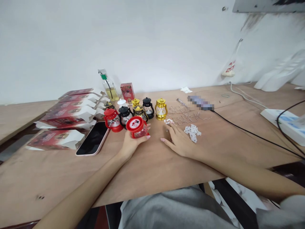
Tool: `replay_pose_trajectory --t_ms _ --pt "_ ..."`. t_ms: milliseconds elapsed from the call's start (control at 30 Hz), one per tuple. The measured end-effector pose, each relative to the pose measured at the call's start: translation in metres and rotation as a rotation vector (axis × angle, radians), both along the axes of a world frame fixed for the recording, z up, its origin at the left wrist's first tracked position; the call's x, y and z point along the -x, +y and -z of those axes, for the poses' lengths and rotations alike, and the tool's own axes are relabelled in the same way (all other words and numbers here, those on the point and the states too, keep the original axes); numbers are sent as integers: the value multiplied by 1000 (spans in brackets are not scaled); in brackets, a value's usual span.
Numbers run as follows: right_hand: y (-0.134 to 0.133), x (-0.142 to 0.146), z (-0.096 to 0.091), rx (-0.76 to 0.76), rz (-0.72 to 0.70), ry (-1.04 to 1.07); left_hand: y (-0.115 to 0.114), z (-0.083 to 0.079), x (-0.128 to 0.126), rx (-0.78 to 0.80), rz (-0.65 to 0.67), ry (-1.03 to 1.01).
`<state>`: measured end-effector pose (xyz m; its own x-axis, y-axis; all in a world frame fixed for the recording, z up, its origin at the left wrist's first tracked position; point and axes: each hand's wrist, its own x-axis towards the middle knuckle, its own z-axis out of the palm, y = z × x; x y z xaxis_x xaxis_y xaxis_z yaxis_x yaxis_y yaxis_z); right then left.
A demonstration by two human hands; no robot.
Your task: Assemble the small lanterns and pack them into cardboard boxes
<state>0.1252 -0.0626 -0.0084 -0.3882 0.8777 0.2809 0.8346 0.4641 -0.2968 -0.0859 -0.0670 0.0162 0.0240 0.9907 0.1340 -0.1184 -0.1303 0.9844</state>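
Observation:
My left hand [131, 144] is closed around a red mini lantern [135, 124], tilted so that its round base with a pinkish centre faces me. Resting low over the table, my right hand [178, 138] has its fingers spread. Small dark shiny bits lie by its palm, too small to name. Small white pieces [169, 121] touch or lie just past its fingertips, and a pile of white pieces [192, 132] is to its right. Behind the held lantern stand another red lantern [113, 120], black lanterns [148, 108], a gold lantern [161, 109] and several others.
Flattened red-and-white boxes [69, 109] are stacked at left, beside a phone [94, 138]. A bottle of yellowish liquid [111, 90] and a small red box [127, 92] stand near the wall. Thin wire pieces [183, 117], a screwdriver [182, 102] and a black cable [247, 132] lie at right.

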Motion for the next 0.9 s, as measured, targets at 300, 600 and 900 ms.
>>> replay_pose_trajectory --t_ms 300,600,900 --pt "-6 1 6 55 14 -58 -1 -2 1 18 -20 9" --pt "-12 4 4 81 -47 -65 1 -2 0 13 -32 27" --pt "15 4 -3 76 -316 -31 1 -1 -1 -34 -21 84"
